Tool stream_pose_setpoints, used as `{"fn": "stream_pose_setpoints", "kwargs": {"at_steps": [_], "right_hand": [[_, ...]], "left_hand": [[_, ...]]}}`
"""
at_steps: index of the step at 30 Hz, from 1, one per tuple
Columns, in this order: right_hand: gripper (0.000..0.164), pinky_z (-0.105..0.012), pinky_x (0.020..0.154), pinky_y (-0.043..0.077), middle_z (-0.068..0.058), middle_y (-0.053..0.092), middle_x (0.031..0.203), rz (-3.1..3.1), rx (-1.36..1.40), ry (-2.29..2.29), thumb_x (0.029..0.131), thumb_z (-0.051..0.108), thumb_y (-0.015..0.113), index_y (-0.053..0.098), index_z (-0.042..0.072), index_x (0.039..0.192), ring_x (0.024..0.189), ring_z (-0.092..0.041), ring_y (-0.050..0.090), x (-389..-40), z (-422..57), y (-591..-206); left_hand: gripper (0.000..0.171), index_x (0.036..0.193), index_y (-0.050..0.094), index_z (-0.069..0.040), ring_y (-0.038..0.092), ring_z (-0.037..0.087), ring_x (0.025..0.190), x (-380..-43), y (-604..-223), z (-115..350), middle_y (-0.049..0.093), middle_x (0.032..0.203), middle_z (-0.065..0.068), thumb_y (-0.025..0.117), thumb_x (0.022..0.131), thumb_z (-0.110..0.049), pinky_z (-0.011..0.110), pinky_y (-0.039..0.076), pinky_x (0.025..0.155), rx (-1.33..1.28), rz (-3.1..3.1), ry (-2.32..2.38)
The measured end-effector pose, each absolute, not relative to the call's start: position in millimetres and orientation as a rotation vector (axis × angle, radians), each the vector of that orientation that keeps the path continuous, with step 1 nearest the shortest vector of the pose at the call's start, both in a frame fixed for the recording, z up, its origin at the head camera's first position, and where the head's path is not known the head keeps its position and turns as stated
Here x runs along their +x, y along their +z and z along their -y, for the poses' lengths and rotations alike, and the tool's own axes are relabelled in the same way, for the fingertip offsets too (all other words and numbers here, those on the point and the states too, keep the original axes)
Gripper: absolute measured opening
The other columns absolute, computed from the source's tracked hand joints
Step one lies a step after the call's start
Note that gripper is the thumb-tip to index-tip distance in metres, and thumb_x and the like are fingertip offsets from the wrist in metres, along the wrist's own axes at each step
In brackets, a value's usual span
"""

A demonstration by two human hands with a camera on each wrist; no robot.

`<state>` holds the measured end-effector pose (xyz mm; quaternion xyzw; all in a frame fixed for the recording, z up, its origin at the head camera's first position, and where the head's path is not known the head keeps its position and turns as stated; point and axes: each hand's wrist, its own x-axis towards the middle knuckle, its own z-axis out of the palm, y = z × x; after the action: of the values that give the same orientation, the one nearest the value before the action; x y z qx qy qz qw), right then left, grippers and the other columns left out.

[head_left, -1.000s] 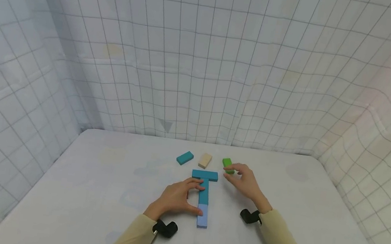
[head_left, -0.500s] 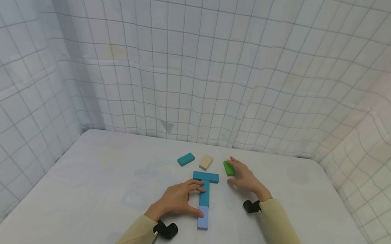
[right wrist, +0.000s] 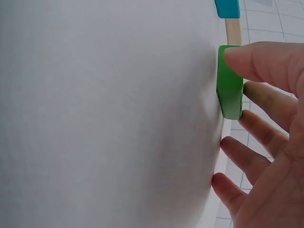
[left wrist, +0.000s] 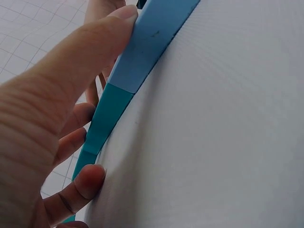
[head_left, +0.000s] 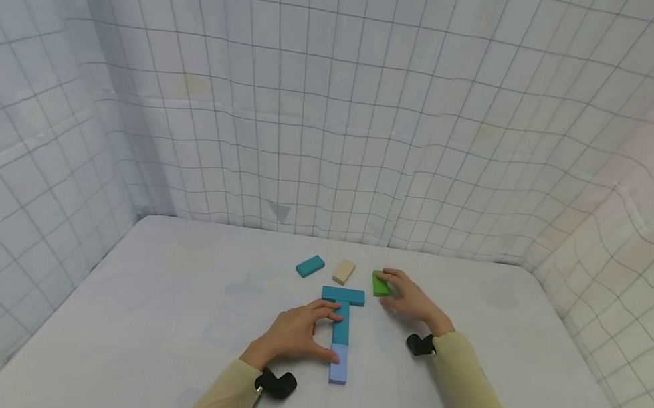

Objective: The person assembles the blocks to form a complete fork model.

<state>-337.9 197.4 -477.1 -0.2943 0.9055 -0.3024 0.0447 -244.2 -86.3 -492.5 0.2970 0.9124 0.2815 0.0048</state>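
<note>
Blocks on the white table form a T: a teal crossbar block [head_left: 347, 296], a teal stem block [head_left: 341, 330] and a lavender-blue block [head_left: 338, 371] at the near end. My left hand [head_left: 293, 332] lies along the stem's left side. Its thumb touches the lavender-blue block and its spread fingers reach the teal stem block. Right of the crossbar, my right hand [head_left: 409, 301] pinches a green block [head_left: 377, 285]. In the right wrist view its thumb lies on the green block's near face, with fingertips at the far side and the other fingers spread toward the table.
Behind the T, a loose teal block [head_left: 310, 266] and a cream block [head_left: 343, 272] lie on the table [head_left: 168, 320]. A white grid-patterned curtain [head_left: 335, 131] stands behind the table's far edge and along both sides.
My right hand has moved forward over the green block and taken hold of it, and the block has turned slightly. The left hand stays in place at the stem.
</note>
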Motion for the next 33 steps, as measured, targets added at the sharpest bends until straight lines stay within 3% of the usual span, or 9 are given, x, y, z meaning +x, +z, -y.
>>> {"fn": "stream_pose_setpoints", "kwargs": {"at_steps": [16,23,33], "right_hand": [[0.045,-0.052,0.097,0.036,-0.02,0.048,0.13,-2.833,-0.87,-0.923,0.085,0.011,0.07,0.059,0.0,0.128,0.12,-0.039,0.044,-335,-194,-471],[0.043,-0.046,0.094,0.042,-0.015,0.058,0.121,-2.843,-0.758,-1.041,0.078,0.012,0.079,0.065,0.001,0.117,0.11,-0.032,0.054,-340,-192,-472],[0.043,-0.04,0.092,0.045,-0.015,0.062,0.114,-2.81,-0.743,-1.157,0.076,0.008,0.08,0.064,-0.004,0.114,0.107,-0.031,0.058,-350,-181,-471]], "left_hand": [[0.075,0.127,0.06,-0.028,0.047,0.0,0.065,-246,-493,87,0.042,0.141,-0.013,0.071,0.066,-0.07,0.021,0.04,0.056,0.921,-2.862,0.874],[0.075,0.127,0.06,-0.029,0.047,0.0,0.065,-245,-493,88,0.042,0.141,-0.014,0.071,0.066,-0.07,0.021,0.04,0.056,0.915,-2.861,0.869],[0.076,0.128,0.06,-0.03,0.047,0.0,0.065,-246,-494,87,0.042,0.141,-0.014,0.07,0.065,-0.072,0.02,0.04,0.056,0.923,-2.864,0.872]]}}
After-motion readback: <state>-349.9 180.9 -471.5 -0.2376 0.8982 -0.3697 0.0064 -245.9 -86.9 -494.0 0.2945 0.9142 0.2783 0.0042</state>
